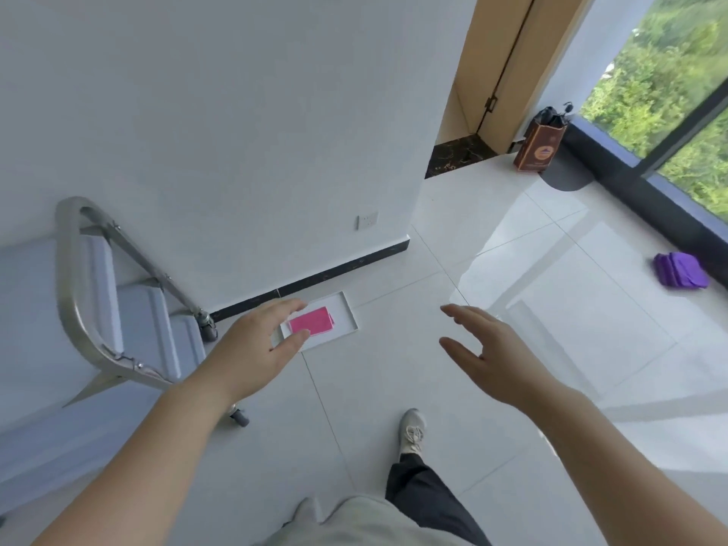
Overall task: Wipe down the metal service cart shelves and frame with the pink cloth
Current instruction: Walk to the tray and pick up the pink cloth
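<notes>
- Left hand (258, 344) reaches out, fingers loose, holding nothing — folded cloth (311, 321) lies just beyond its fingertips in a tray (348, 309).
- Right hand (486, 344) spread, empty, well apart.
- Cart (78, 293) left of the left hand.

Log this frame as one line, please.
phase: reaching | left hand: open, above pink cloth | cloth: folded in white tray on floor | right hand: open, empty | cart: untouched

Open floor (394, 348) beside cart (78, 309)

Bright window daylight, floor (571, 269) glare, fisheye edges
</notes>
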